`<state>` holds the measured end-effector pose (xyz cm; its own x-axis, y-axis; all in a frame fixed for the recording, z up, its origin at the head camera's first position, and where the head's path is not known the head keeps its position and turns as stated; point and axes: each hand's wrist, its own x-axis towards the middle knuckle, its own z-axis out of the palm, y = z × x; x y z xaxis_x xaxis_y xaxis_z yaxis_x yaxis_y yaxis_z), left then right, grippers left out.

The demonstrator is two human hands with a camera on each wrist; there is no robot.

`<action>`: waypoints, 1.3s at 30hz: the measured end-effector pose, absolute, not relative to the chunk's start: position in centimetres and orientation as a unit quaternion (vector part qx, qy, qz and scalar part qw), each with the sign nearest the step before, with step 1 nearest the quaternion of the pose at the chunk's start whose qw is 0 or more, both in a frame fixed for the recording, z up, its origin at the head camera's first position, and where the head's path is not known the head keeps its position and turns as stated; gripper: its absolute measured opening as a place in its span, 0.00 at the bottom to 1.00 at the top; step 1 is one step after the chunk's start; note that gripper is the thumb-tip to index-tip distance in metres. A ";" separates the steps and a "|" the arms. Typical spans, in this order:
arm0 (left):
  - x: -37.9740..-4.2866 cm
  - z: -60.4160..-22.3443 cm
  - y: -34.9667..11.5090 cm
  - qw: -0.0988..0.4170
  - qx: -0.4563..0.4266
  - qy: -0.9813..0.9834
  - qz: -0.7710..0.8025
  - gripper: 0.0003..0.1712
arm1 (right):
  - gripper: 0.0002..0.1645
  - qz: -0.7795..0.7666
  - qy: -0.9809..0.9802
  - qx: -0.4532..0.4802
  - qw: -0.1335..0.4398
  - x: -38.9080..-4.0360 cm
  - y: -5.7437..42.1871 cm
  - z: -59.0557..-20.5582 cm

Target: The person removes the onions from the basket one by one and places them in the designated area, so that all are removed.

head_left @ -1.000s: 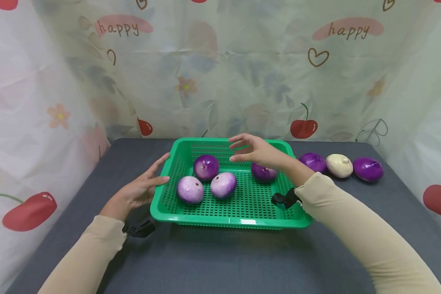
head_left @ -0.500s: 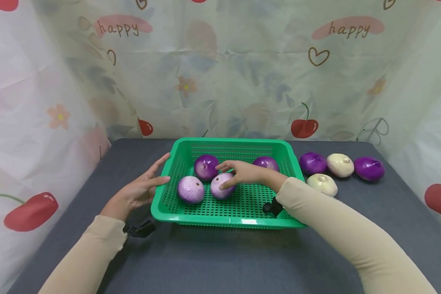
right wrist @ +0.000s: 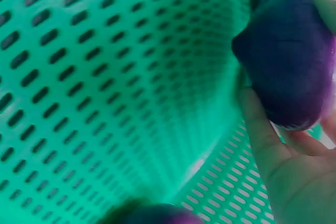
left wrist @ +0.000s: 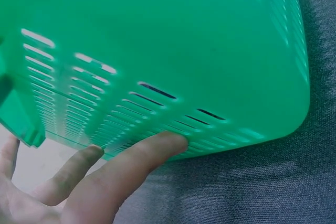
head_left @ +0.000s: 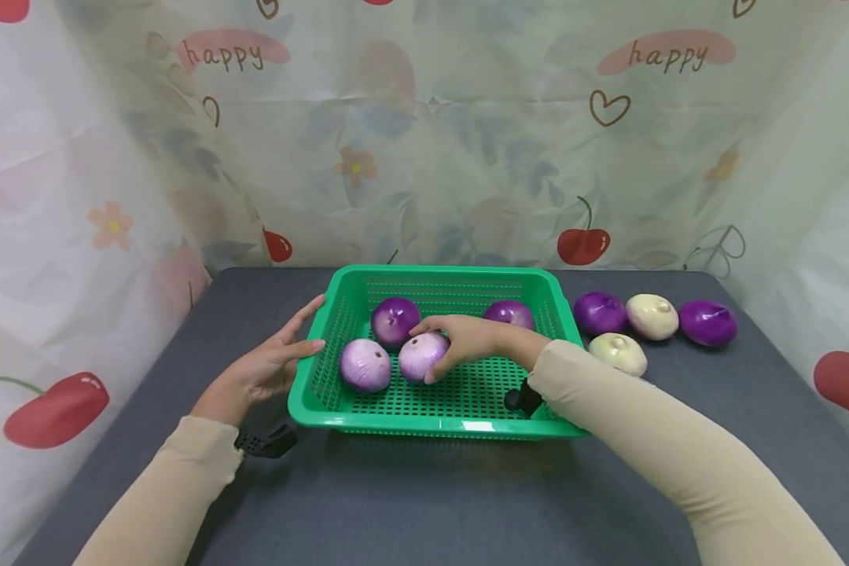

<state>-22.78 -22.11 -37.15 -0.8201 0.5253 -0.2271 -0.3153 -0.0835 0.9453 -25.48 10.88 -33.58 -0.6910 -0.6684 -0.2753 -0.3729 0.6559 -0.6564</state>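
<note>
Nearest you, your left beige sleeve [head_left: 180,479] and right beige sleeve [head_left: 665,440] reach in over the dark grey table [head_left: 424,503], with a black left wrist camera [head_left: 267,443] and a black right wrist camera [head_left: 523,399] at the cuffs. Between your arms stands a green slotted plastic basket [head_left: 439,425], its near rim running crosswise in front of you. Your left hand [head_left: 269,365] is at the basket's left side, fingers spread and fairly straight along the outside of the wall, thumb tip at the rim. Inside, toward the front left, sits a pale purple onion [head_left: 365,366]. Just right of it is a white-and-purple onion [head_left: 419,362]; your right hand [head_left: 470,338] comes in over the right side, its grip curled round that onion, pinching it between thumb and fingers. Whether it is off the basket floor, you cannot tell. Behind these two sits a dark purple onion [head_left: 395,321], and toward the back right another purple onion [head_left: 509,313], partly hidden by your right hand. Outside the right wall, a front cream onion [head_left: 619,355] lies on the table; behind it, left to right, a glossy purple onion [head_left: 600,313], a rear cream onion [head_left: 652,317] and an outer purple onion [head_left: 708,323] form a row. Farthest off hangs a pale curtain [head_left: 431,173] printed with cherries, flowers, hearts and "happy".
</note>
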 end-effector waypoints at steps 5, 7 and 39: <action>-22.7 -37.1 -22.1 0.288 0.087 0.611 0.733 0.46 | 0.49 -0.345 0.867 -0.288 0.213 -25.6 11.9 -31.5; -22.7 -37.1 -22.1 0.288 0.087 0.610 0.734 0.46 | 0.51 -0.366 0.863 -0.286 0.197 -25.5 12.6 -30.3; -22.7 -37.1 -22.0 0.284 0.083 0.607 0.738 0.47 | 0.47 -0.632 0.757 -0.164 0.030 -21.6 28.8 -25.2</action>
